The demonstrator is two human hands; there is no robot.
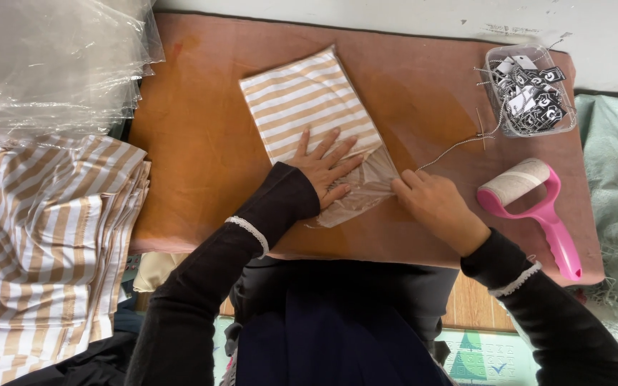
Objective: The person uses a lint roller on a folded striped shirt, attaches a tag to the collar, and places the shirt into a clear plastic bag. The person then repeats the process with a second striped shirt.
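Bagging step: striped folded cloth in clear bag.
Left hand flat, fingers spread, pressing; right hand apparently pinching the flap, which wants folding next.

this looks like a garment packing workshop. a padded work table covered in worn brownish cloth carries the work. off its left edge sit a stack of folded striped garments and a pile of clear plastic bags. near its right edge are a tub of hang tags and a pink lint roller.
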